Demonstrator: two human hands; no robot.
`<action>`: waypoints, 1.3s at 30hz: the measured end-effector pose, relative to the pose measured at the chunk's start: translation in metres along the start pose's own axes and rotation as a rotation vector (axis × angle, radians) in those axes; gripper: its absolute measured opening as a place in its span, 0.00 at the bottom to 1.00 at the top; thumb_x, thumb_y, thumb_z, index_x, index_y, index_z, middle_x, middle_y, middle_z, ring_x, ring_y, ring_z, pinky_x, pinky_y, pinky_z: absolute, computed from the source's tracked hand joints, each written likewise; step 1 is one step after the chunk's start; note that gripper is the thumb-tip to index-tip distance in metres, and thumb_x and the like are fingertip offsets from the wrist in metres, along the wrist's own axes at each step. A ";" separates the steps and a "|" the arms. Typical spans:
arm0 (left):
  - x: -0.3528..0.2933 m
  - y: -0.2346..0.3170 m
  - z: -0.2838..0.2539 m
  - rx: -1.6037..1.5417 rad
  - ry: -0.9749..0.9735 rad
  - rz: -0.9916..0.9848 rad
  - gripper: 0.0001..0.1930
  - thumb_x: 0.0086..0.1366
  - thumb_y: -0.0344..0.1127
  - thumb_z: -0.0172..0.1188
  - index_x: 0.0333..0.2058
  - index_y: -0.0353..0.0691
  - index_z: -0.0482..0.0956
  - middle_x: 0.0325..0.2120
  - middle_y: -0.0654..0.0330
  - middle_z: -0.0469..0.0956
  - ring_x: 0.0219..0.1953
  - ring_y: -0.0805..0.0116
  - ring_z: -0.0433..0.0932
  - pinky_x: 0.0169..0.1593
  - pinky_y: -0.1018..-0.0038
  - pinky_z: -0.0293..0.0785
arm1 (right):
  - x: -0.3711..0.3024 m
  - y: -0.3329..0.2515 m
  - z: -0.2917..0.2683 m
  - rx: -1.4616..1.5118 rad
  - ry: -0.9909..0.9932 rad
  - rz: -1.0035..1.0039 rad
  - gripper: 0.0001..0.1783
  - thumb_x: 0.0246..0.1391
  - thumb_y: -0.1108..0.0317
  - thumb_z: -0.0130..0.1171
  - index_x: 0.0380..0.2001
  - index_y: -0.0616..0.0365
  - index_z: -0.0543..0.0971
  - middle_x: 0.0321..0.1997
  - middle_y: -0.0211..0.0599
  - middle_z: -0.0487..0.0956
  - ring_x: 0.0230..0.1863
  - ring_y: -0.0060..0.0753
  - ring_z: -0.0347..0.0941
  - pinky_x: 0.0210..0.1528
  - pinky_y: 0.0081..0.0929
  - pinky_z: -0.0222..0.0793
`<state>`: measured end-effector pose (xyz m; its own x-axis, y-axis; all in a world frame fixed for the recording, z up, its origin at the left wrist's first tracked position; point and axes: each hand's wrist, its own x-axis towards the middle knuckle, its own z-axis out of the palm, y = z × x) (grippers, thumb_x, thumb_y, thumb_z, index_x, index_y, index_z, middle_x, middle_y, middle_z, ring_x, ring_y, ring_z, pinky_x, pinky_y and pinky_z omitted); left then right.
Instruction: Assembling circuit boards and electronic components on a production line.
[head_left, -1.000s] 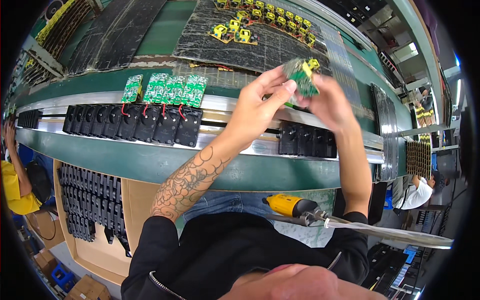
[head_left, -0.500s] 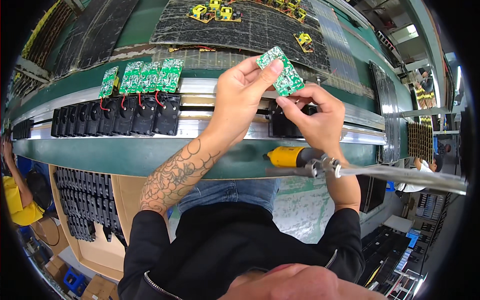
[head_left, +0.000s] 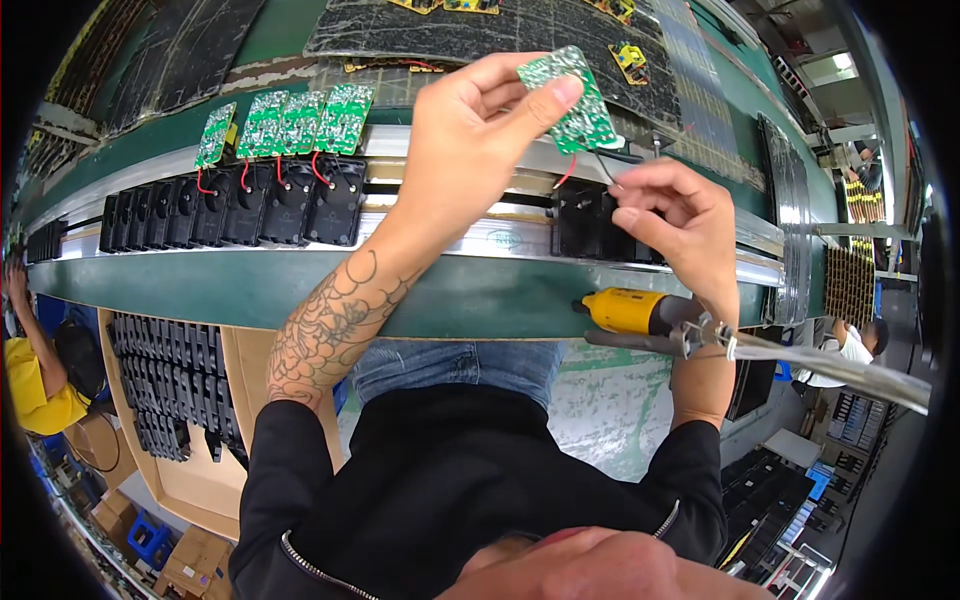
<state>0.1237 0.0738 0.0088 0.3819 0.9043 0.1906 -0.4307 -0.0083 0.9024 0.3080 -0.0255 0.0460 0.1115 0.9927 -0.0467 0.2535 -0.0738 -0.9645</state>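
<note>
My left hand holds up a green circuit board, its solder side showing, thumb across the face. From the board's lower edge hang a short red wire and a black wire. With thumb and fingers, my right hand pinches the black wire near its end. Just below, black plastic casings stand on the metal rail, partly hidden by the right hand. To the left runs a row of black casings; several green boards lean behind them, joined by red wires.
A yellow and black hand tool hangs by the right forearm on a clear hose. Yellow-topped boards lie on the dark mat. A carton of black parts stands left. Other people sit at both sides.
My right hand has moved off the board, down and right, and the black wire is now stretched from the board to its fingers. The left hand has lifted the board slightly.
</note>
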 end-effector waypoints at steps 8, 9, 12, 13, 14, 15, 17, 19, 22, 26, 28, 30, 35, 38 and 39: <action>-0.007 -0.016 0.004 -0.090 -0.064 -0.017 0.17 0.67 0.30 0.67 0.51 0.30 0.79 0.40 0.53 0.85 0.36 0.78 0.82 0.42 0.84 0.81 | 0.011 0.014 0.016 0.074 0.036 0.020 0.06 0.49 0.82 0.68 0.31 0.64 0.83 0.26 0.29 0.81 0.25 0.13 0.69 0.29 0.09 0.65; -0.008 -0.016 0.002 -0.042 -0.070 -0.029 0.17 0.66 0.30 0.67 0.51 0.30 0.79 0.40 0.54 0.85 0.35 0.78 0.82 0.40 0.85 0.80 | 0.012 0.017 0.014 0.001 0.036 0.016 0.06 0.49 0.82 0.68 0.30 0.63 0.83 0.25 0.28 0.80 0.24 0.13 0.68 0.28 0.09 0.64; -0.010 -0.015 -0.004 0.104 -0.091 -0.069 0.17 0.65 0.30 0.68 0.51 0.31 0.80 0.39 0.54 0.85 0.32 0.80 0.80 0.36 0.86 0.78 | 0.015 0.025 0.008 -0.215 0.033 -0.001 0.06 0.48 0.82 0.67 0.28 0.61 0.82 0.22 0.25 0.79 0.23 0.12 0.66 0.25 0.10 0.61; -0.010 -0.015 -0.004 0.099 -0.092 -0.073 0.17 0.65 0.30 0.68 0.51 0.31 0.80 0.39 0.54 0.85 0.32 0.80 0.80 0.36 0.86 0.78 | 0.014 0.025 0.008 -0.218 0.035 0.005 0.06 0.48 0.82 0.67 0.28 0.61 0.82 0.22 0.25 0.79 0.23 0.12 0.66 0.25 0.10 0.61; -0.010 -0.014 -0.004 0.137 -0.098 -0.062 0.17 0.65 0.30 0.69 0.50 0.31 0.80 0.38 0.54 0.85 0.31 0.80 0.79 0.35 0.86 0.77 | 0.014 0.024 0.009 -0.281 0.036 0.009 0.06 0.47 0.83 0.67 0.28 0.61 0.81 0.22 0.24 0.78 0.23 0.12 0.65 0.26 0.10 0.60; -0.009 -0.013 -0.004 0.176 -0.104 -0.052 0.17 0.64 0.30 0.69 0.50 0.31 0.80 0.37 0.55 0.85 0.31 0.81 0.78 0.34 0.87 0.75 | 0.013 0.024 0.009 -0.344 0.037 0.014 0.07 0.47 0.83 0.66 0.28 0.60 0.81 0.23 0.24 0.78 0.23 0.12 0.65 0.26 0.10 0.60; -0.009 -0.013 -0.004 0.255 -0.117 -0.029 0.17 0.63 0.30 0.70 0.49 0.31 0.81 0.36 0.56 0.85 0.29 0.82 0.75 0.32 0.87 0.72 | 0.013 0.023 0.009 -0.469 0.039 0.021 0.08 0.46 0.84 0.65 0.27 0.59 0.80 0.23 0.23 0.77 0.23 0.12 0.63 0.26 0.10 0.58; -0.009 -0.014 -0.005 0.260 -0.112 -0.025 0.17 0.63 0.30 0.70 0.49 0.31 0.81 0.35 0.56 0.85 0.28 0.82 0.74 0.31 0.88 0.71 | 0.013 0.022 0.010 -0.473 0.042 0.020 0.08 0.46 0.84 0.65 0.27 0.59 0.80 0.22 0.22 0.76 0.22 0.12 0.63 0.26 0.10 0.58; -0.008 -0.016 -0.005 0.278 -0.100 -0.004 0.16 0.62 0.30 0.71 0.47 0.30 0.82 0.33 0.57 0.85 0.26 0.83 0.71 0.29 0.88 0.67 | 0.013 0.020 0.012 -0.485 0.057 0.010 0.08 0.46 0.83 0.66 0.25 0.59 0.78 0.20 0.21 0.75 0.21 0.12 0.62 0.25 0.11 0.57; -0.008 -0.016 -0.007 0.306 -0.092 0.001 0.16 0.62 0.29 0.71 0.47 0.30 0.82 0.33 0.58 0.85 0.26 0.83 0.71 0.29 0.87 0.68 | 0.014 0.018 0.015 -0.483 0.071 0.021 0.08 0.46 0.82 0.66 0.24 0.59 0.78 0.20 0.21 0.75 0.21 0.12 0.62 0.25 0.11 0.57; -0.008 -0.016 -0.008 0.313 -0.090 0.003 0.16 0.62 0.29 0.71 0.47 0.29 0.82 0.33 0.58 0.85 0.26 0.83 0.71 0.29 0.87 0.68 | 0.015 0.017 0.016 -0.483 0.076 0.026 0.08 0.46 0.82 0.66 0.24 0.59 0.77 0.20 0.21 0.75 0.21 0.12 0.62 0.25 0.11 0.57; -0.008 -0.018 -0.009 0.313 -0.090 0.012 0.16 0.62 0.29 0.71 0.47 0.29 0.82 0.32 0.58 0.84 0.26 0.82 0.71 0.29 0.87 0.68 | 0.015 0.018 0.016 -0.491 0.074 0.023 0.08 0.45 0.81 0.67 0.23 0.60 0.77 0.19 0.21 0.75 0.20 0.13 0.62 0.24 0.12 0.58; -0.008 -0.016 -0.011 0.367 -0.099 0.026 0.16 0.61 0.29 0.71 0.46 0.29 0.82 0.31 0.59 0.83 0.26 0.82 0.71 0.29 0.86 0.68 | 0.014 0.016 0.019 -0.556 0.071 0.001 0.07 0.45 0.80 0.68 0.24 0.61 0.78 0.20 0.23 0.78 0.20 0.14 0.64 0.24 0.13 0.61; -0.007 -0.013 -0.013 0.421 -0.112 0.031 0.16 0.61 0.29 0.71 0.45 0.29 0.83 0.30 0.60 0.83 0.26 0.82 0.70 0.29 0.86 0.68 | 0.013 0.014 0.021 -0.613 0.073 -0.018 0.07 0.45 0.80 0.68 0.26 0.61 0.79 0.21 0.24 0.79 0.20 0.14 0.65 0.24 0.13 0.62; -0.007 -0.011 -0.015 0.431 -0.109 0.024 0.16 0.61 0.30 0.72 0.45 0.29 0.83 0.30 0.60 0.83 0.26 0.81 0.70 0.28 0.86 0.68 | 0.013 0.013 0.022 -0.564 0.089 0.000 0.07 0.44 0.80 0.68 0.27 0.61 0.80 0.22 0.25 0.80 0.21 0.14 0.66 0.25 0.13 0.62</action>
<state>0.1141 0.0741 -0.0084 0.4701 0.8516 0.2318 -0.0689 -0.2264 0.9716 0.2917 -0.0116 0.0276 0.1861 0.9825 -0.0011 0.7242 -0.1379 -0.6756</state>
